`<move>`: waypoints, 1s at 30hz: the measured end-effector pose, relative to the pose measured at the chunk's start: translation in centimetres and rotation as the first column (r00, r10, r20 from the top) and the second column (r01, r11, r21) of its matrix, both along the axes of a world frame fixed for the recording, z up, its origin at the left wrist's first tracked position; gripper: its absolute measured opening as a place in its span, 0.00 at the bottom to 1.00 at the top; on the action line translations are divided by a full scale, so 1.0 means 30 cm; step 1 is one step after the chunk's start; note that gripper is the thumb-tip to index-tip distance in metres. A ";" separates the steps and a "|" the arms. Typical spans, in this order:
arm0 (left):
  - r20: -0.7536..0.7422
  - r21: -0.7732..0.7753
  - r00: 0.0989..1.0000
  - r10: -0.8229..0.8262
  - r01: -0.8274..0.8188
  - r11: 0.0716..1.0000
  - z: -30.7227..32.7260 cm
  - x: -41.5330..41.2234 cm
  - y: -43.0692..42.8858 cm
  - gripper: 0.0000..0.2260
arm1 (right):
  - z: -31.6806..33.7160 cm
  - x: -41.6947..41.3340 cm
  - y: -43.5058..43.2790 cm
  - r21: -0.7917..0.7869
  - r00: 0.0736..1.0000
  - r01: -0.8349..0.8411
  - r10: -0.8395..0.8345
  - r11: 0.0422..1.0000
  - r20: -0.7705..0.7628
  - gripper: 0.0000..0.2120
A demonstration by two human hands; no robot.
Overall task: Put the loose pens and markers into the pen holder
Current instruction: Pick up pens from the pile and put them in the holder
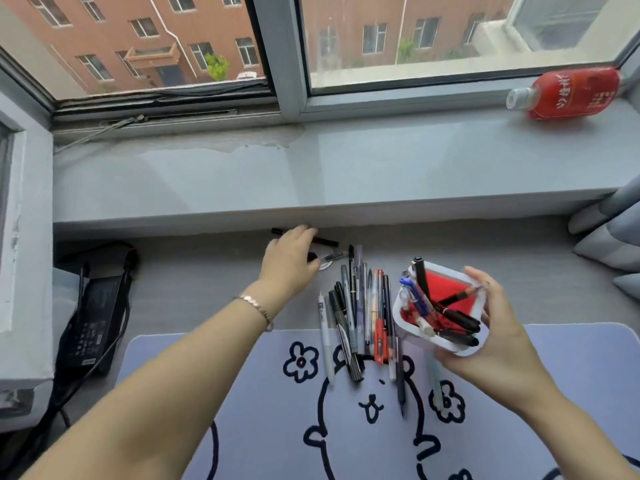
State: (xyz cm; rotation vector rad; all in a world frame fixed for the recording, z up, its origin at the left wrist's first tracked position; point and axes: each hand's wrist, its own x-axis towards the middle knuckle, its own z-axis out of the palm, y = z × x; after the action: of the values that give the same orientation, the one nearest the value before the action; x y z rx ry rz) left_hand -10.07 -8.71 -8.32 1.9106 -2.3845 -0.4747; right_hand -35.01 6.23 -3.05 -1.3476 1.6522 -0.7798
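Loose pens (363,313) left of pen holder (440,306)

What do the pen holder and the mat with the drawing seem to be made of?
The pen holder looks like smooth white plastic with a red inside: a glossy moulded rim and rounded corners. The mat looks like soft matte fabric or rubbery foam, pale lilac with printed dark outlines; which one is unclear.

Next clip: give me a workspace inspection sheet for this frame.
Surface: grey desk with a cartoon mat.
Job's things: loose pens piled beside the pen holder, which already holds several; black marker near the sill.
Clutter: red bottle lying on the windowsill.
Hands: left hand over the black marker, grasp unclear; right hand holds the pen holder.
Cables: power adapter with cord, left.
Surroundings: window, brick building outside.
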 end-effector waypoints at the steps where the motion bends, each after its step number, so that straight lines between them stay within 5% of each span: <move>1: 0.083 0.023 0.995 -0.047 0.045 0.999 -0.019 -0.006 -0.036 0.25 | -0.003 0.000 -0.012 0.012 1.000 0.004 -0.004 1.000 -0.002 0.45; 5: 0.360 0.096 0.913 -0.191 0.167 0.981 -0.069 -0.023 -0.095 0.18 | -0.017 0.004 -0.044 0.037 1.000 0.018 -0.018 0.999 0.019 0.44; 9: 0.509 -0.053 0.836 -0.205 0.268 0.962 -0.105 0.000 -0.066 0.15 | -0.020 0.017 -0.044 0.034 0.999 0.012 -0.013 0.999 0.029 0.43; 13: 0.508 -0.025 0.842 -0.181 0.224 0.974 -0.123 0.043 0.013 0.13 | -0.007 0.025 -0.021 0.024 1.000 -0.014 0.013 1.000 0.012 0.44; 15: 0.382 0.057 0.922 -0.064 0.046 0.997 -0.081 0.056 0.056 0.11 | 0.005 0.029 -0.001 0.018 1.000 -0.027 0.027 0.999 0.003 0.43; 17: 0.007 0.190 0.986 0.164 -0.162 0.968 -0.026 0.075 0.099 0.04 | 0.014 0.029 0.025 0.013 0.999 -0.049 0.049 0.999 -0.014 0.44; 18: -0.222 0.236 0.940 0.260 -0.207 0.950 0.016 0.074 0.130 0.03 | 0.017 0.028 0.039 0.012 0.998 -0.058 0.059 0.998 -0.019 0.45; 20: -0.617 0.193 0.720 0.317 -0.252 0.948 0.137 0.047 0.198 0.04 | 0.023 0.031 0.065 0.020 0.997 -0.076 0.076 0.997 -0.021 0.45; 22: -0.890 0.161 0.376 0.258 -0.271 0.949 0.259 0.005 0.261 0.10 | 0.028 0.046 0.085 0.022 0.996 -0.087 0.088 0.996 -0.018 0.45; 24: -0.979 0.178 0.064 0.195 -0.212 0.961 0.369 -0.046 0.333 0.11 | 0.035 0.074 0.097 0.006 0.993 -0.114 0.114 0.993 -0.030 0.44; 26: -0.979 0.184 -0.107 0.171 -0.131 0.974 0.421 -0.099 0.403 0.07 | 0.043 0.104 0.109 -0.017 0.988 -0.150 0.150 0.989 -0.032 0.45; 27: -0.979 0.190 -0.105 0.178 -0.122 0.974 0.428 -0.129 0.439 0.06 | 0.045 0.116 0.114 -0.028 0.987 -0.161 0.160 0.987 -0.022 0.45; 30: -0.973 0.190 0.092 0.211 -0.192 0.963 0.396 -0.202 0.533 0.06 | 0.051 0.141 0.139 -0.063 0.985 -0.174 0.173 0.983 -0.019 0.45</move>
State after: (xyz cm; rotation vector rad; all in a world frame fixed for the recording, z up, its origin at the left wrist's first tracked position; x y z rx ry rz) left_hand -16.12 7.27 3.57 1.0925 -1.1111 -1.2418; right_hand -30.78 10.40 -1.53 -1.5227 1.5073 -0.7270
